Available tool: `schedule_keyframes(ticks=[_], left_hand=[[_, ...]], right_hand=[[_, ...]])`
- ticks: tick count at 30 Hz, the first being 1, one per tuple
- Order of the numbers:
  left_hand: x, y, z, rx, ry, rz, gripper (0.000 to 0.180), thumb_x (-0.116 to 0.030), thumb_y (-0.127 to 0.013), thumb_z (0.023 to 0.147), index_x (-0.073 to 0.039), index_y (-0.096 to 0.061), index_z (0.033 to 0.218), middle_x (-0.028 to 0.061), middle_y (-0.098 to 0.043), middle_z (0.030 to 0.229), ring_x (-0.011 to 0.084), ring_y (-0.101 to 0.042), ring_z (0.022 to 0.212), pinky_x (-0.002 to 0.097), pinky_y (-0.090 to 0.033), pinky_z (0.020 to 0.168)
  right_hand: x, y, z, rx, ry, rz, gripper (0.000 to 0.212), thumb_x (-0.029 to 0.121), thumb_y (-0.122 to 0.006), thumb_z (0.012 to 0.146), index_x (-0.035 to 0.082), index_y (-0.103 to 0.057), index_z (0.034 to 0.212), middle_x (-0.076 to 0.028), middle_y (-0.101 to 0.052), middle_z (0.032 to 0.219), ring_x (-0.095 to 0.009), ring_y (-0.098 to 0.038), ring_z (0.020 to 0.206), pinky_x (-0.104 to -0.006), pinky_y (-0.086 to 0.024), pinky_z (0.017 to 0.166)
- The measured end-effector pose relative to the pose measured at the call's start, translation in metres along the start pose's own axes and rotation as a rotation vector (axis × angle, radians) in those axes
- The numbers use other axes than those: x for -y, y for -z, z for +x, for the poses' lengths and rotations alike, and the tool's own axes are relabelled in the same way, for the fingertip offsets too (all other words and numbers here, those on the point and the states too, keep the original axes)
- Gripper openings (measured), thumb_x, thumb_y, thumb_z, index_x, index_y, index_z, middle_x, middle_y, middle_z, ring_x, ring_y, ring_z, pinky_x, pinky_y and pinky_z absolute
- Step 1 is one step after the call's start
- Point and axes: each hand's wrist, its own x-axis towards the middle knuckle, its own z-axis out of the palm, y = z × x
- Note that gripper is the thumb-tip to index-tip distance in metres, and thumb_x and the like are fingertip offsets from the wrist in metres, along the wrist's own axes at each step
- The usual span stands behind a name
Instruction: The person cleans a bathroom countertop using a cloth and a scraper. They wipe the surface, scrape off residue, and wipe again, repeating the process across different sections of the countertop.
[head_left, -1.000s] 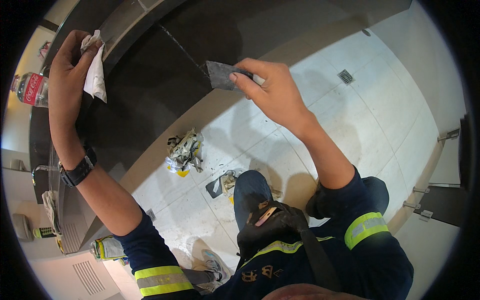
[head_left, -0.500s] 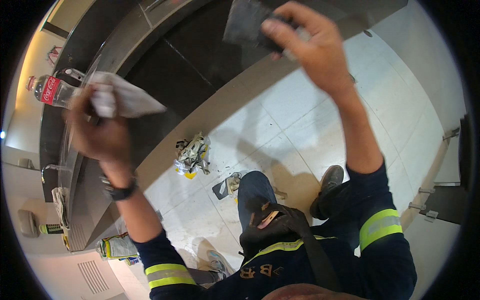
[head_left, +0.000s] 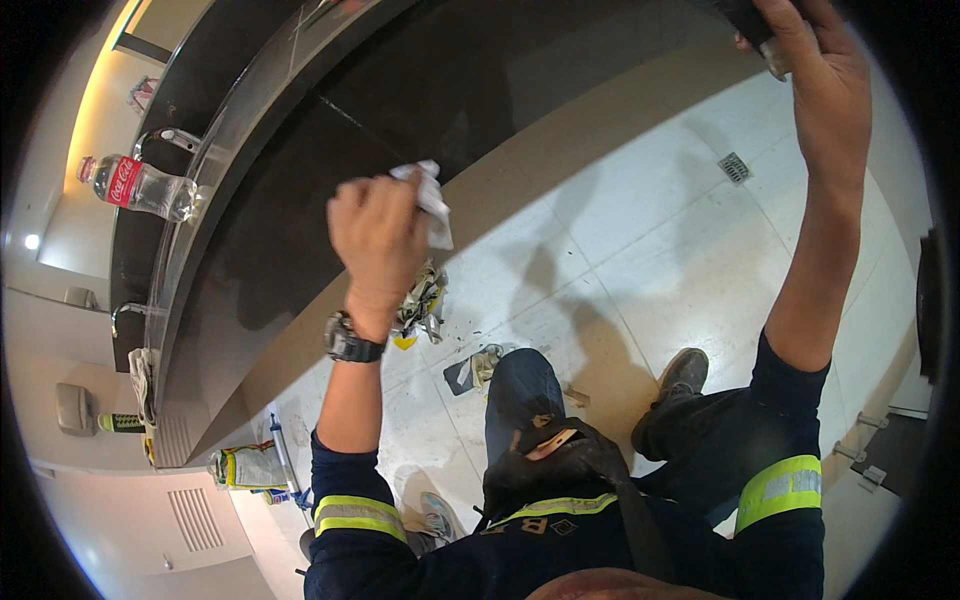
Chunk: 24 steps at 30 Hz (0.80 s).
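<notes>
My left hand (head_left: 375,235), with a watch on its wrist, is closed around a crumpled white cloth (head_left: 436,205), in front of the dark counter panel (head_left: 330,190). At the upper right, my right hand (head_left: 828,85) grips a dark flat tool (head_left: 748,18) with a pale metal end by the fingers. The top edge of the picture cuts off much of that tool, so I cannot tell its exact kind. It is held close to the panel's right part; I cannot make out contact.
A clear bottle with a red label (head_left: 145,188) lies over the counter edge beside a faucet (head_left: 172,138). Crumpled wrappers (head_left: 424,310) and a dark flat piece (head_left: 460,376) are on the tiled floor near my knee. A folded cloth (head_left: 143,385) hangs at the counter's left end. A floor drain (head_left: 734,168) lies right.
My left hand has moved right, away from the bottle, with the cloth bunched in it. My right hand has gone farther right with the dark tool, which has partly left the picture.
</notes>
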Motion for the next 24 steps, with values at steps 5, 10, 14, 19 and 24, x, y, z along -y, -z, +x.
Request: schedule_keyframes(ticks=[5, 10, 14, 19, 24], left_hand=[[0.021, 0.028, 0.049, -0.106, 0.044, 0.055, 0.038, 0.002, -0.076, 0.065, -0.01, -0.076, 0.101, 0.0072, -0.063, 0.082, 0.0286, -0.059, 0.079, 0.0394, -0.049, 0.072], [-0.01, -0.009, -0.004, 0.06, -0.035, 0.006, 0.043, 0.002, -0.078, 0.061, -0.011, -0.077, 0.103, 0.0051, -0.066, 0.087, 0.027, -0.061, 0.082, 0.0383, -0.05, 0.074], [0.019, 0.016, 0.028, -0.078, -0.043, 0.067, 0.039, -0.003, -0.076, 0.063, -0.012, -0.077, 0.101, 0.0037, -0.065, 0.084, 0.0251, -0.059, 0.079, 0.0381, -0.048, 0.07], [0.023, 0.018, 0.038, -0.18, 0.026, 0.035, 0.044, -0.001, -0.075, 0.062, -0.01, -0.076, 0.104, 0.0052, -0.063, 0.082, 0.0271, -0.058, 0.074, 0.0397, -0.046, 0.065], [0.004, 0.003, 0.005, 0.018, 0.037, 0.013, 0.04, -0.01, -0.08, 0.066, -0.014, -0.077, 0.106, 0.0006, -0.063, 0.087, 0.0232, -0.059, 0.081, 0.0391, -0.045, 0.07]], right_hand=[[-0.005, -0.009, 0.001, -0.06, -0.021, 0.01, 0.021, 0.024, -0.066, 0.105, 0.007, -0.065, 0.093, 0.004, -0.061, 0.073, -0.003, -0.055, 0.063, -0.0191, -0.043, 0.058], [-0.012, -0.005, 0.006, -0.068, -0.009, 0.058, 0.02, 0.023, -0.067, 0.103, 0.006, -0.065, 0.092, 0.004, -0.06, 0.074, -0.003, -0.055, 0.066, -0.02, -0.043, 0.061], [-0.005, -0.018, 0.0, -0.063, -0.066, 0.041, 0.02, 0.023, -0.067, 0.103, 0.007, -0.065, 0.091, 0.005, -0.059, 0.074, -0.002, -0.053, 0.066, -0.0201, -0.041, 0.06], [-0.009, -0.019, -0.003, -0.04, -0.078, -0.058, 0.02, 0.023, -0.067, 0.103, 0.008, -0.064, 0.09, 0.005, -0.058, 0.074, -0.002, -0.05, 0.064, -0.0198, -0.037, 0.058], [0.004, -0.016, 0.01, 0.066, -0.188, 0.045, 0.02, 0.022, -0.065, 0.104, 0.008, -0.063, 0.091, 0.005, -0.058, 0.073, -0.002, -0.05, 0.064, -0.0198, -0.038, 0.058]])
